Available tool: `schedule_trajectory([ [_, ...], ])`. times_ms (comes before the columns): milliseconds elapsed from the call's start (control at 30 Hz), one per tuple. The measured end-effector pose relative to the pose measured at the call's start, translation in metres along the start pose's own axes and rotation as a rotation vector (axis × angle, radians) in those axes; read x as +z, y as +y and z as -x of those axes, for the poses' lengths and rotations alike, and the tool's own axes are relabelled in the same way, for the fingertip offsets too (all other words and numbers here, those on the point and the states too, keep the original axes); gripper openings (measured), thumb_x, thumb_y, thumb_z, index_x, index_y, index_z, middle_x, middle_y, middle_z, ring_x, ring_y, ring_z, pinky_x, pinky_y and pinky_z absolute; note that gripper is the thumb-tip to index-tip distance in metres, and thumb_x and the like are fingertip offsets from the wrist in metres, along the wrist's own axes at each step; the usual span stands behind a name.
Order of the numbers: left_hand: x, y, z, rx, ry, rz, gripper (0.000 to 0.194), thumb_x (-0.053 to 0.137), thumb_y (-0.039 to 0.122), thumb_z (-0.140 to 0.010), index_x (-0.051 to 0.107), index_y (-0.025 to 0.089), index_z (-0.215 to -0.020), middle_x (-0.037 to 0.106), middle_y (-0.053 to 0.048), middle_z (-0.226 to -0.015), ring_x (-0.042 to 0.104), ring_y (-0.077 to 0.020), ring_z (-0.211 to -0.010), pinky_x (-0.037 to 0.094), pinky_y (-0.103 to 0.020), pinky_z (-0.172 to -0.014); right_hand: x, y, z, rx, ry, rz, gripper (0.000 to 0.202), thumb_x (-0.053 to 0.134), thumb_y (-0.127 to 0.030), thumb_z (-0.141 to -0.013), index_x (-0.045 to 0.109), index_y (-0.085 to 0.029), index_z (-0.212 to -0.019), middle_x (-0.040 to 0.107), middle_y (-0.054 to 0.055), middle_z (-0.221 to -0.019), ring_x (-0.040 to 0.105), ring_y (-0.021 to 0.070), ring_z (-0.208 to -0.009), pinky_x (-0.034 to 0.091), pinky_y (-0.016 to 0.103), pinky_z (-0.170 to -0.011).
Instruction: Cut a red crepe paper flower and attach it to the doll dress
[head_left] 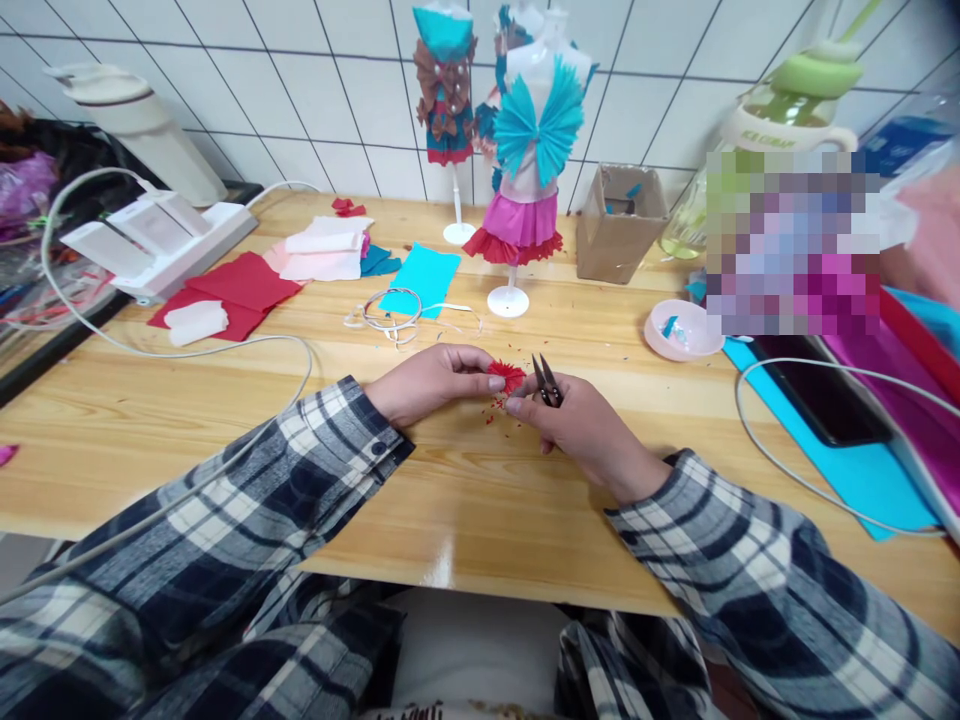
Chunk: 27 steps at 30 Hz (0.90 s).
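Red pleated piece is up between both hands, just over the counter. Left hand: fingers pinched on its near side. Right hand: fingers curled round small dark scissors, tips beside the piece; whether they touch it, cannot tell.

Risks, my judgement: blades point up and stand slightly apart, close to the paper; a turn of the right wrist could nick the pleats or prick the left fingers. Thin-looking paper, so a hard pinch may crush the folds, a loose one let them fan out. Red scraps below could cling or scatter. White cable crosses the left sleeve; a sharp arm move might snag it
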<state>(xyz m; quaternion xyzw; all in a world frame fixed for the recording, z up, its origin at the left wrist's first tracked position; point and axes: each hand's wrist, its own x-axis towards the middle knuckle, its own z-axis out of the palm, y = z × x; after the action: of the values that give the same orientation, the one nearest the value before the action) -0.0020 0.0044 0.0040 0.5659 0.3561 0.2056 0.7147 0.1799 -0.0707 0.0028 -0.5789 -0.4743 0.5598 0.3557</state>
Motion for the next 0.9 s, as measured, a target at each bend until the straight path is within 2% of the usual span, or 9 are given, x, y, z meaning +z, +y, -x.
schedule_trajectory([
  [100,-0.0021,-0.0011,-0.0012,0.006,0.015,0.119,0.018,0.074,0.025,-0.072,0.068,0.012,-0.084,0.069,-0.003,-0.086,0.061,-0.0121,-0.079,0.043,-0.028,-0.081,-0.0021,-0.0028,0.0005,0.011,-0.004,-0.042,0.027,0.068,-0.041,-0.071,0.059,-0.019,-0.081,0.040,-0.007,-0.056,0.037,0.0072,-0.045,0.041,0.020,-0.038],
  [233,-0.0041,-0.0018,-0.0020,0.025,-0.001,0.178,0.016,0.073,0.023,-0.073,0.068,0.012,-0.083,0.068,-0.003,-0.085,0.060,-0.0119,-0.079,0.042,-0.028,-0.082,-0.0052,-0.0061,0.0008,0.034,0.038,-0.109,0.032,0.053,-0.049,-0.081,0.054,-0.018,-0.072,0.029,-0.009,-0.048,0.029,0.0063,-0.040,0.036,0.020,-0.036],
  [367,-0.0023,0.0012,0.0010,-0.024,-0.064,0.069,0.016,0.071,0.025,-0.074,0.067,0.013,-0.084,0.068,-0.002,-0.083,0.059,-0.0118,-0.076,0.043,-0.027,-0.076,-0.0069,-0.0072,0.0006,-0.043,0.092,-0.094,0.024,0.058,-0.039,-0.079,0.060,-0.019,-0.092,0.035,-0.008,-0.053,0.033,0.0067,-0.040,0.032,0.019,-0.035],
  [533,-0.0008,0.0066,0.0039,-0.020,-0.147,-0.118,0.016,0.068,0.025,-0.076,0.068,0.012,-0.085,0.067,-0.004,-0.081,0.058,-0.0136,-0.075,0.043,-0.027,-0.076,-0.0069,-0.0029,-0.0019,-0.123,0.073,0.014,0.027,0.063,-0.043,-0.076,0.061,-0.017,-0.081,0.041,-0.007,-0.054,0.036,0.0058,-0.041,0.031,0.021,-0.041],
  [700,-0.0019,0.0056,0.0040,-0.006,-0.202,-0.039,0.015,0.066,0.022,-0.076,0.068,0.011,-0.085,0.067,-0.006,-0.082,0.059,-0.0152,-0.076,0.044,-0.030,-0.077,-0.0067,0.0003,-0.0038,-0.165,0.108,0.098,0.023,0.062,-0.040,-0.078,0.062,-0.016,-0.078,0.043,-0.006,-0.054,0.037,0.0064,-0.044,0.034,0.022,-0.048],
  [900,-0.0013,0.0044,0.0044,-0.040,-0.142,0.012,0.018,0.067,0.025,-0.074,0.068,0.011,-0.086,0.068,-0.006,-0.085,0.060,-0.0163,-0.077,0.045,-0.031,-0.078,-0.0080,-0.0036,-0.0018,-0.209,0.087,0.132,0.033,0.059,-0.047,-0.079,0.065,-0.016,-0.088,0.045,-0.006,-0.055,0.037,0.0076,-0.046,0.032,0.023,-0.048],
])
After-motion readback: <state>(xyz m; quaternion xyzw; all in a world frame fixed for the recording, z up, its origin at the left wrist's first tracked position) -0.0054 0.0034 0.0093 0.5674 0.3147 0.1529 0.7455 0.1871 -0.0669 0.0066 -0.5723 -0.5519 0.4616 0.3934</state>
